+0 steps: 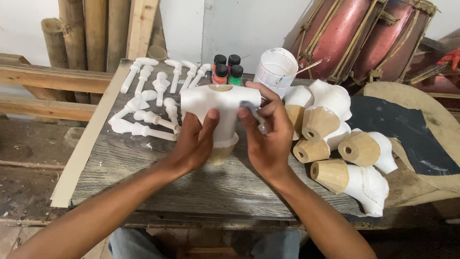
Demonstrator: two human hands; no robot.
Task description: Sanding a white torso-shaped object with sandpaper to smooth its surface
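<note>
My left hand grips a white-painted wooden torso figure from below, thumb on its front, holding it above the grey wooden table. The figure's base is bare wood. My right hand holds a small brush whose grey tip touches the torso's right shoulder. A white paint cup stands just behind the torso.
Several white-painted wooden limb pieces lie at the table's back left. Small paint bottles with black caps stand behind. A heap of half-painted wooden torsos fills the right side. Bamboo poles and red drums lean behind.
</note>
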